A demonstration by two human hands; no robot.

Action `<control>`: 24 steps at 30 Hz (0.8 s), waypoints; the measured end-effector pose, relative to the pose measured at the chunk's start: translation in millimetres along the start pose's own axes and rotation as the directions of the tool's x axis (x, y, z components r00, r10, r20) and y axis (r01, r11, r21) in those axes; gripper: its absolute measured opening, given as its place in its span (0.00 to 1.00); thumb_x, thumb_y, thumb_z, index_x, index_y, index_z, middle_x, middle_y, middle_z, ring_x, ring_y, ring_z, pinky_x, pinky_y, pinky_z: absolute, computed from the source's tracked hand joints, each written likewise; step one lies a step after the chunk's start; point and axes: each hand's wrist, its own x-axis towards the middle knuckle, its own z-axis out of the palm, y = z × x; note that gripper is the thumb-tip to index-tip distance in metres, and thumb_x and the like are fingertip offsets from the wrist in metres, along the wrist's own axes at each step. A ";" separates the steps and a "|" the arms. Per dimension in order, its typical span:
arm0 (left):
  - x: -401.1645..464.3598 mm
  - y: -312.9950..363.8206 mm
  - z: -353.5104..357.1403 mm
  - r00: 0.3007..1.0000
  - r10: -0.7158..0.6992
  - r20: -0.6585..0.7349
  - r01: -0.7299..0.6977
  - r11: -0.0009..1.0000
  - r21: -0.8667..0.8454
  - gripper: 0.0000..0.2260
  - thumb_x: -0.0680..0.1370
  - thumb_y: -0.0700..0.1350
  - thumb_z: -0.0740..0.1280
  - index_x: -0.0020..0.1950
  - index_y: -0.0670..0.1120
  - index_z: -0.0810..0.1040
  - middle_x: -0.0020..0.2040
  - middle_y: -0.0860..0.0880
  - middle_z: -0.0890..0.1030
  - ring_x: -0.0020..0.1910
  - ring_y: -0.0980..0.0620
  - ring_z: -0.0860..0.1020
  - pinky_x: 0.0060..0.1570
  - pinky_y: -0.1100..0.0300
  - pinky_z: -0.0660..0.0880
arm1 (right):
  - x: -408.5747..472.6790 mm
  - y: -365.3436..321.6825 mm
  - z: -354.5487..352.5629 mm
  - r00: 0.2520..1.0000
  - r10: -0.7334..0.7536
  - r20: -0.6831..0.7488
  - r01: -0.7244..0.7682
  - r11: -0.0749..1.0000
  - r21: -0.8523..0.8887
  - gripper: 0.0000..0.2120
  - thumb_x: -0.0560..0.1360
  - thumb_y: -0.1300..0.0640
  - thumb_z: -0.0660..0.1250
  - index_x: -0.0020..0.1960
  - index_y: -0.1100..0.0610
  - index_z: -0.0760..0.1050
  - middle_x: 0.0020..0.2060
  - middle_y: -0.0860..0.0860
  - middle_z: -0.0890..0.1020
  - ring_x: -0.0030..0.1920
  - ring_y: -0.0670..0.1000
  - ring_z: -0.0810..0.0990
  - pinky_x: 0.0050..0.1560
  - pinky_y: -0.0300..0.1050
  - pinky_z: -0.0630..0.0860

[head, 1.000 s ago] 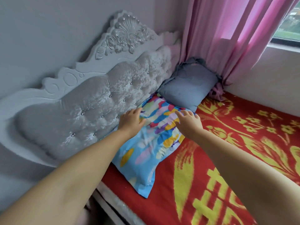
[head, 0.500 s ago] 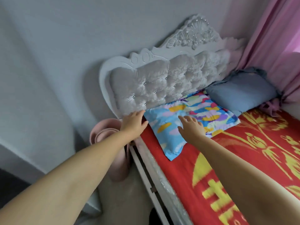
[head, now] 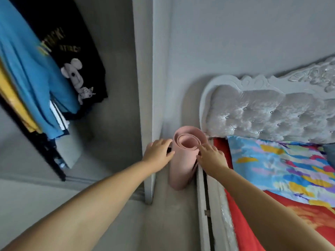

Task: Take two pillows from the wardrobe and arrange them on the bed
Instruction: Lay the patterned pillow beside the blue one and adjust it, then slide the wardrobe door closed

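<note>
My hands moved off bright pillow [head: 282,163], out past bed [head: 235,223] edge. Left hand [head: 158,151], right hand [head: 211,156] open, empty, near pink roll [head: 181,160]. Pillow flat by headboard [head: 268,113]. Soft, light; grab by corners.

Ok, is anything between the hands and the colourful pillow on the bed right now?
Nothing blocks the right hand: the colourful pillow lies just past it against the headboard. The upright pink rolled mat stands on the floor between the left hand and the pillow; both hands are at the roll's top.
</note>
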 end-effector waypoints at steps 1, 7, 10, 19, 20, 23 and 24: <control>-16.4 -16.1 -6.5 0.999 -0.044 0.010 0.044 0.999 0.017 0.21 0.78 0.53 0.60 0.70 0.48 0.67 0.66 0.46 0.74 0.65 0.45 0.72 0.62 0.52 0.66 | -1.8 -21.0 4.9 0.999 -0.041 0.028 0.041 0.999 0.007 0.24 0.79 0.51 0.56 0.75 0.47 0.58 0.72 0.51 0.65 0.70 0.57 0.64 0.65 0.55 0.65; -105.3 -124.6 -71.6 0.954 -0.278 -0.113 0.291 0.950 0.113 0.21 0.79 0.53 0.60 0.70 0.49 0.68 0.64 0.47 0.76 0.64 0.46 0.73 0.62 0.52 0.69 | 0.5 -161.4 23.1 0.941 -0.331 0.065 0.332 0.943 0.004 0.24 0.80 0.49 0.55 0.75 0.49 0.58 0.72 0.51 0.66 0.71 0.56 0.64 0.68 0.54 0.64; -137.5 -184.9 -111.3 0.894 -0.396 -0.212 0.423 0.900 0.105 0.19 0.79 0.51 0.61 0.69 0.47 0.69 0.62 0.46 0.77 0.61 0.45 0.75 0.58 0.51 0.72 | 9.9 -237.1 21.5 0.901 -0.433 0.030 0.433 0.901 0.006 0.24 0.81 0.48 0.54 0.75 0.49 0.57 0.72 0.51 0.66 0.71 0.55 0.64 0.68 0.54 0.64; -196.7 -375.8 -259.7 0.817 -0.464 -0.342 0.550 0.807 0.218 0.18 0.78 0.51 0.61 0.67 0.46 0.71 0.61 0.44 0.78 0.61 0.43 0.75 0.59 0.50 0.72 | 74.8 -485.5 0.1 0.845 -0.530 -0.068 0.533 0.844 0.057 0.23 0.81 0.49 0.54 0.76 0.48 0.57 0.72 0.51 0.66 0.70 0.55 0.65 0.66 0.54 0.67; -199.0 -394.4 -277.0 0.819 -0.456 -0.348 0.546 0.806 0.227 0.19 0.79 0.50 0.60 0.68 0.46 0.70 0.62 0.44 0.77 0.61 0.43 0.74 0.59 0.50 0.72 | 77.8 -513.1 -1.3 0.830 -0.551 -0.082 0.557 0.828 0.067 0.23 0.81 0.50 0.53 0.76 0.48 0.57 0.72 0.51 0.65 0.70 0.55 0.65 0.66 0.54 0.67; -194.1 -440.8 -318.1 0.803 -0.464 -0.374 0.560 0.802 0.208 0.20 0.80 0.50 0.59 0.71 0.45 0.67 0.64 0.43 0.75 0.64 0.43 0.73 0.61 0.51 0.71 | 89.1 -583.0 -7.2 0.781 -0.619 -0.078 0.623 0.781 0.036 0.23 0.81 0.51 0.53 0.76 0.48 0.56 0.73 0.51 0.64 0.72 0.55 0.63 0.67 0.54 0.64; -189.0 -453.4 -327.2 0.799 -0.469 -0.377 0.564 0.802 0.197 0.20 0.80 0.50 0.58 0.71 0.45 0.67 0.65 0.43 0.75 0.64 0.43 0.72 0.61 0.51 0.71 | 95.7 -601.1 -10.3 0.770 -0.634 -0.063 0.637 0.771 0.020 0.24 0.81 0.51 0.53 0.77 0.48 0.55 0.73 0.52 0.63 0.72 0.55 0.62 0.68 0.54 0.63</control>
